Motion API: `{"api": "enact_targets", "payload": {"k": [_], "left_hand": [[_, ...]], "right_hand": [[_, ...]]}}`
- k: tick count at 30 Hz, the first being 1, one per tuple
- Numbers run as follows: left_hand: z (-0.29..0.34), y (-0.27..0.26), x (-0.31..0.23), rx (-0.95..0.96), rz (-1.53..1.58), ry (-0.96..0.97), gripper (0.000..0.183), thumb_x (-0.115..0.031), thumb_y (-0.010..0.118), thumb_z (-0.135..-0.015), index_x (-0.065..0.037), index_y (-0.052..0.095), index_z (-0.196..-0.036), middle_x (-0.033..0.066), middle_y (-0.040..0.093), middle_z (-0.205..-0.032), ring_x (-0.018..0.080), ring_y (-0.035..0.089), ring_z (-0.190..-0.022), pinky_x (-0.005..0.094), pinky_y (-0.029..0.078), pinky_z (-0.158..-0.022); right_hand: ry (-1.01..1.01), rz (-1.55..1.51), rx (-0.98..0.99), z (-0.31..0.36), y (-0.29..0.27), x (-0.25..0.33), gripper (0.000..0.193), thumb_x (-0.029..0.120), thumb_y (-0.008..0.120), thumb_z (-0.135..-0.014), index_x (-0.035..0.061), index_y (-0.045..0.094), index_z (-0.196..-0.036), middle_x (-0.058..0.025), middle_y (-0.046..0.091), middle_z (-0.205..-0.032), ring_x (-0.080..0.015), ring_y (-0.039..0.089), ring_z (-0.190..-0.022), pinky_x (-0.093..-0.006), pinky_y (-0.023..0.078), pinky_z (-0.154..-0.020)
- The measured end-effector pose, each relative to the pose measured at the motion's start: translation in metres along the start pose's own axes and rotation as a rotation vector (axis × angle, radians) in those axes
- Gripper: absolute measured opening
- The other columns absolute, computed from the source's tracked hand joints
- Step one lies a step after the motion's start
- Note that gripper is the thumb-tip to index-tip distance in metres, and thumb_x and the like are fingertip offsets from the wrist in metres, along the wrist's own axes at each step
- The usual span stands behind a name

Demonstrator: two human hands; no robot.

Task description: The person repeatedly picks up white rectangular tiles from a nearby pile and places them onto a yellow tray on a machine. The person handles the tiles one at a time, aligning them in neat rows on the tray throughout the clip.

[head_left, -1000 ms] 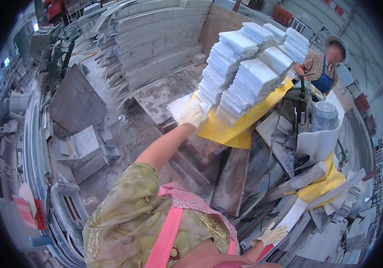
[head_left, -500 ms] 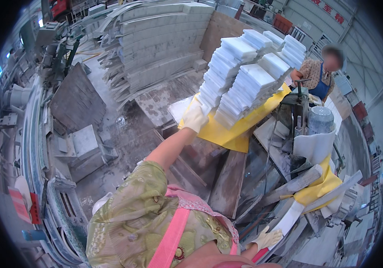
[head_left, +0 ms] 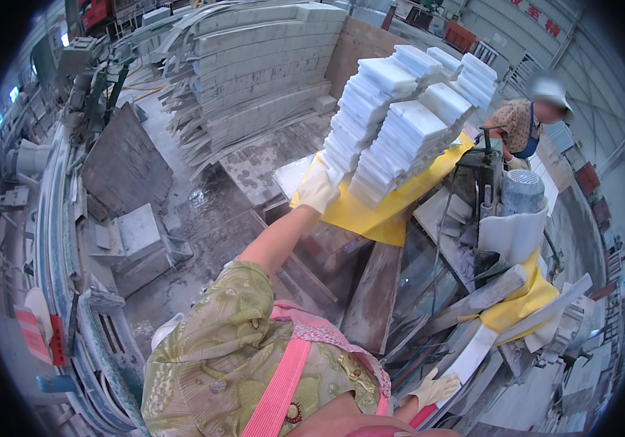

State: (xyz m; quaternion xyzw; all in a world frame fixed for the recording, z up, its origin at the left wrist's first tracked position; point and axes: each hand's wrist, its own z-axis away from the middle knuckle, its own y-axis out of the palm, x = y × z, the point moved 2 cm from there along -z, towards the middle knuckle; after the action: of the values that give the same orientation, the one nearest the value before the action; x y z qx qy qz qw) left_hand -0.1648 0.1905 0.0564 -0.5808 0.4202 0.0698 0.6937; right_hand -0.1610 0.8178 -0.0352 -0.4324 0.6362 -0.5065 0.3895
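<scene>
My left hand [head_left: 317,191], in a pale work glove, reaches out to the lower near corner of stacked white stone slabs [head_left: 360,120]. Its thumb and fingers close about the edge of a low slab, though the fingertips are partly hidden. Under the stack lies a yellow sheet [head_left: 378,222]. At the lower right my right hand [head_left: 434,388], also gloved, rests with fingers spread on the end of a long white stone strip [head_left: 472,353]. The strip runs away toward a second yellow cloth [head_left: 522,304].
Across a machine with a grey motor [head_left: 523,191], a co-worker [head_left: 517,124] in a blue apron leans over. Long grey slabs [head_left: 265,76] are piled at the back. Wooden boards [head_left: 374,295] slope below the stack. A stone block [head_left: 137,233] stands at left.
The co-worker has bent forward, head lowered and moved right, showing a pale cap. Both my hands stay where they were.
</scene>
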Motion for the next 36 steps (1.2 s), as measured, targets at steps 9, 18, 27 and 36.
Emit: {"api": "enact_targets", "payload": {"k": [9, 18, 27, 36], "left_hand": [[0.008, -0.008, -0.005, 0.030, -0.003, 0.011, 0.041, -0.030, 0.066, -0.082, -0.001, 0.069, -0.110, 0.0240, 0.073, -0.106, 0.0406, 0.070, -0.102, 0.0461, 0.054, -0.087], [-0.014, 0.019, 0.018, 0.024, -0.016, 0.056, 0.057, -0.049, 0.061, -0.090, 0.000, 0.065, -0.119, 0.0269, 0.071, -0.110, 0.0443, 0.069, -0.106, 0.0470, 0.053, -0.092], [-0.006, 0.024, 0.013, -0.040, 0.114, 0.075, 0.045, -0.038, 0.062, -0.090, -0.001, 0.067, -0.115, 0.0236, 0.072, -0.103, 0.0414, 0.071, -0.100, 0.0457, 0.055, -0.086], [-0.001, 0.017, 0.008, -0.056, 0.150, 0.000, 0.039, -0.033, 0.064, -0.087, -0.002, 0.069, -0.111, 0.0225, 0.073, -0.101, 0.0399, 0.072, -0.096, 0.0464, 0.056, -0.081]], "right_hand": [[-0.002, 0.052, -0.044, 0.005, 0.001, -0.002, 0.083, 0.049, 0.064, -0.092, 0.0003, 0.037, -0.154, -0.0235, 0.042, -0.155, -0.0370, 0.037, -0.145, -0.0463, 0.026, -0.123], [0.017, -0.004, -0.002, 0.014, 0.000, -0.011, 0.082, 0.044, 0.064, -0.093, -0.0026, 0.035, -0.154, -0.0258, 0.037, -0.158, -0.0395, 0.033, -0.148, -0.0466, 0.022, -0.125], [-0.857, -0.400, -0.505, -0.011, 0.008, 0.086, 0.080, 0.044, 0.067, -0.091, -0.0024, 0.041, -0.151, -0.0229, 0.042, -0.156, -0.0395, 0.038, -0.145, -0.0481, 0.028, -0.122], [-1.117, -0.433, -0.354, 0.011, -0.015, 0.154, 0.078, 0.044, 0.064, -0.092, -0.0031, 0.042, -0.151, -0.0233, 0.044, -0.154, -0.0398, 0.040, -0.144, -0.0491, 0.029, -0.121]]}}
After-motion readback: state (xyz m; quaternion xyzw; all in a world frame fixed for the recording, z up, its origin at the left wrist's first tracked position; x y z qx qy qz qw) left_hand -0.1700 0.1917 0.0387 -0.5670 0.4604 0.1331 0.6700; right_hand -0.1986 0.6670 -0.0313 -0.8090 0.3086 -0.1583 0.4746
